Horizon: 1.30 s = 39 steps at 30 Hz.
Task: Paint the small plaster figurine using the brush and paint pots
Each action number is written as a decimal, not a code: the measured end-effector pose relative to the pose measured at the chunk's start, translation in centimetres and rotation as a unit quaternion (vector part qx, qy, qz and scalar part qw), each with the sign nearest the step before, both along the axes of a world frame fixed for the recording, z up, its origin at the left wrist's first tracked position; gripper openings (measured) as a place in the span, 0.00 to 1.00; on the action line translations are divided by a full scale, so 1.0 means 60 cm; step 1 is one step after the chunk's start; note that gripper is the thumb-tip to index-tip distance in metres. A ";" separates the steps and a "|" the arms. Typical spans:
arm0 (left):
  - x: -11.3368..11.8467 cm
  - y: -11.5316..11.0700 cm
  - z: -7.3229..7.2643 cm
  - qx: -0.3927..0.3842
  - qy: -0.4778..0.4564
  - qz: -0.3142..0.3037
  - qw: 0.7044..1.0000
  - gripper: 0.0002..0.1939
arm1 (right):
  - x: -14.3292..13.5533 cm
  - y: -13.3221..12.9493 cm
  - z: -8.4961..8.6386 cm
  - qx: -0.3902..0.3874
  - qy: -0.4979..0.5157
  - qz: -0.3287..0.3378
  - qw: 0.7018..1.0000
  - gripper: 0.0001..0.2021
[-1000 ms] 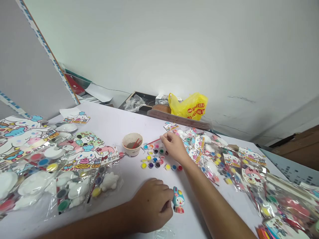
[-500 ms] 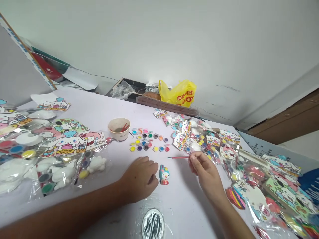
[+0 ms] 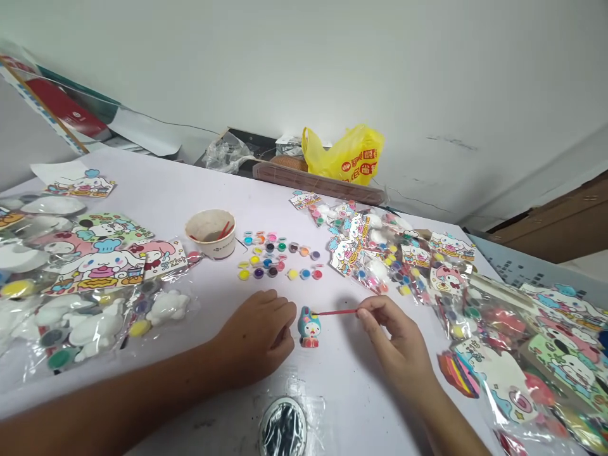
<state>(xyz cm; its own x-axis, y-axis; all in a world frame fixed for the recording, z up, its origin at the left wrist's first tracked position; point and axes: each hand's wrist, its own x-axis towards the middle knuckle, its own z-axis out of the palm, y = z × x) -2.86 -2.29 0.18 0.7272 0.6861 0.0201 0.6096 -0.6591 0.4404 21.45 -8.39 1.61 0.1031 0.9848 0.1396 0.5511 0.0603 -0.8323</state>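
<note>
A small painted figurine (image 3: 310, 328) with a blue hood and ears, a white face and a red base lies on the pale table between my hands. My right hand (image 3: 392, 339) pinches the end of a thin red paintbrush (image 3: 338, 311), whose tip reaches the figurine's upper part by the ear. Close on the figurine's left rests my left hand (image 3: 259, 335), its fingers curled in; whether they hold anything is hidden. Beyond the hands, several small open paint pots (image 3: 272, 268) in many colours stand in rows.
A paper cup (image 3: 209, 234) of murky water with red sticks stands behind my left hand. Bagged white figurines and cards (image 3: 95, 272) cover the left, more kits (image 3: 479, 310) the right. A round silvery piece (image 3: 284, 427) lies in front. A yellow bag (image 3: 344, 158) sits by the wall.
My right hand has brought the paintbrush left and nearer, from beyond the figurine to its upper part. My left hand stays curled beside the figurine. The view has shifted slightly.
</note>
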 end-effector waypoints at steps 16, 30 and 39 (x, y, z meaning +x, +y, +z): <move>-0.002 -0.004 -0.002 -0.013 -0.040 0.013 0.999 0.14 | 0.004 0.002 0.006 0.003 -0.003 -0.001 1.000 0.12; 0.008 -0.007 -0.006 0.020 0.010 -0.002 1.000 0.30 | -0.010 0.014 -0.010 -0.058 0.182 -0.049 0.980 0.22; 0.001 -0.006 -0.007 0.018 -0.005 -0.026 0.999 0.31 | -0.010 0.019 -0.011 -0.156 0.346 -0.073 0.922 0.21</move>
